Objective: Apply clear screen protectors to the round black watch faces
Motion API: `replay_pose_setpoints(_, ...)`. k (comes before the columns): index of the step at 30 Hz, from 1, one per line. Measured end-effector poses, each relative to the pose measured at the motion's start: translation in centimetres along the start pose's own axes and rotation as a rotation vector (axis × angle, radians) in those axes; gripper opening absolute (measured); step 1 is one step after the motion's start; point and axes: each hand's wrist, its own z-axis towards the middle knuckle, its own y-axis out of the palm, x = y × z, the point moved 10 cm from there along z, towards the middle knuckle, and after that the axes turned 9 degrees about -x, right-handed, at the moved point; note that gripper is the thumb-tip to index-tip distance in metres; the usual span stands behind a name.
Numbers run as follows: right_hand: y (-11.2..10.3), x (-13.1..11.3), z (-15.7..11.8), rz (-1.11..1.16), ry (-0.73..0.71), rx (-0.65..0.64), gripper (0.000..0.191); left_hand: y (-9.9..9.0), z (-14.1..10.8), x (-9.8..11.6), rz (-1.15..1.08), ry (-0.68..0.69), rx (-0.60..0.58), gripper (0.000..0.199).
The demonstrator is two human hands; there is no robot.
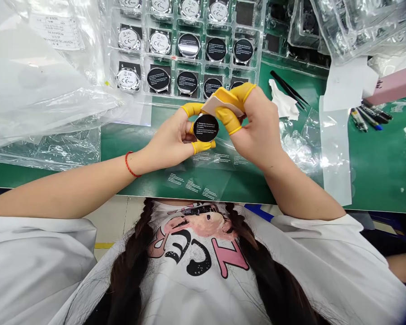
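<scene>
The left hand is closed around a round black-faced watch, pinching its rim between yellow finger cots; the watch is held just above the green table. The right hand grips a pale flat tab at the watch's 1 o'clock, with thumb and fingers clenched on it. A clear blister tray of watches lies at 12 o'clock, black tweezers at 2 o'clock, a plastic bag at 10 o'clock. Open green table stretches toward 4 o'clock, and its near edge runs along 6 o'clock.
</scene>
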Motion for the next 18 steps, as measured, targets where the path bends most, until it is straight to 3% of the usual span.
replay_pose_setpoints(4,-3.5,-0.2,-1.0,0.079,-0.085,0.156,0.016,-0.2,0.3,0.3,-0.041,-0.001,0.025,0.061)
replay_pose_setpoints(6,-3.8,1.0,-1.1,0.037,-0.035,0.093,0.020,-0.2,0.4,0.4,-0.056,0.003,0.025,0.060)
replay_pose_setpoints(9,-1.5,3.8,-1.2,-0.103,0.082,-0.164,0.021,0.0,0.4,0.6,-0.061,0.013,0.009,0.058)
replay_pose_setpoints(11,-0.4,4.8,-1.3,-0.152,0.115,-0.212,0.018,0.2,0.3,0.6,-0.052,0.003,-0.007,0.058)
replay_pose_setpoints(14,0.9,3.7,-0.9,0.027,0.077,-0.180,0.031,0.6,0.2,0.3,-0.040,-0.022,-0.030,0.059)
replay_pose_setpoints(18,2.2,0.6,1.4,0.351,0.031,-0.292,0.036,0.6,0.2,0.1,-0.083,-0.014,-0.036,0.073)
